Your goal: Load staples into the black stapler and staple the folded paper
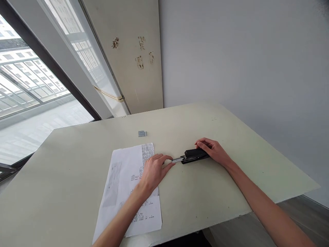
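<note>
Our left hand (154, 169) pinches the metal rail (177, 160), our right hand (214, 151) grips the black stapler (195, 155), inside the bench (192, 199)'s near edge; we'd best hold both aligned.

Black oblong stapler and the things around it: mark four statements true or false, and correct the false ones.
1. The right hand holds the black oblong stapler. True.
2. The small grey rectangular staple bundle lies on the printed white paper. False: it lies beyond the paper, on the pale flat table.
3. The left hand pinches the thin silver metal strip at the stapler's end. True.
4. The paper lies right of the stapler. False: it lies left of it.
</note>
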A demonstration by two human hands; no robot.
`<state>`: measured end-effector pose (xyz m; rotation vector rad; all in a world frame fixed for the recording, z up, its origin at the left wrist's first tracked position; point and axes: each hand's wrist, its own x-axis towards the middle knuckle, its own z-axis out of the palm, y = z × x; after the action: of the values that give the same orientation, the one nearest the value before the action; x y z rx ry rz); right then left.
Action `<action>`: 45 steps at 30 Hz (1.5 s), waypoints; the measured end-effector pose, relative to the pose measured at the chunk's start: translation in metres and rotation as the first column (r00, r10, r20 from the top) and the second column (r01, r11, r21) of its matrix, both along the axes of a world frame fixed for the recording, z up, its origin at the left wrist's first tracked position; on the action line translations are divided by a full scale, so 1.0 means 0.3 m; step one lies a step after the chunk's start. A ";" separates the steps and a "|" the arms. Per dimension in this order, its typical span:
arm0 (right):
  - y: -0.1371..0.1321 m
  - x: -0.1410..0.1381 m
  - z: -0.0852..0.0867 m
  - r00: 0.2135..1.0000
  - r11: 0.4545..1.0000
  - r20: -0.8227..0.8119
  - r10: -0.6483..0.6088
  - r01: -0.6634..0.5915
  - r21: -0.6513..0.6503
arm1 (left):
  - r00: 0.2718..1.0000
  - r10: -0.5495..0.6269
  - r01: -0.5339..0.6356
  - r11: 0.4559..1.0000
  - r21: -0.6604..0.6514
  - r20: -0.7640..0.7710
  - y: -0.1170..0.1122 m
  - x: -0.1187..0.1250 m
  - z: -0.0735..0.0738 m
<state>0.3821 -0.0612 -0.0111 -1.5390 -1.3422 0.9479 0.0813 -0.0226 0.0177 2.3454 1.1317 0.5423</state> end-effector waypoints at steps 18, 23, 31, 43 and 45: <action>0.002 0.001 0.009 0.999 0.999 0.010 0.050 -0.050 0.007 | 0.800 0.502 0.110 0.417 -0.902 0.329 -0.027 -0.132 0.171; 0.001 0.001 0.014 0.998 0.998 0.000 0.056 -0.056 -0.009 | 0.805 0.503 0.136 0.361 -0.923 0.315 -0.040 -0.116 0.181; 0.005 0.002 0.017 0.997 0.998 -0.036 0.061 -0.061 -0.014 | 0.850 0.390 0.168 0.438 -0.883 0.355 -0.033 -0.073 0.157; 0.014 0.011 0.020 0.996 0.996 -0.022 0.088 -0.088 -0.010 | 0.973 0.013 0.053 0.958 -0.281 0.230 -0.014 -0.036 0.072; 0.014 0.010 0.023 0.996 0.996 -0.018 0.087 -0.087 -0.005 | 0.980 -0.067 0.075 0.997 -0.035 0.190 -0.021 -0.027 0.047</action>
<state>0.3851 -0.0569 -0.0042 -1.4830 -1.4042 1.0182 0.0731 -0.0290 0.0317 2.2355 0.9598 0.6914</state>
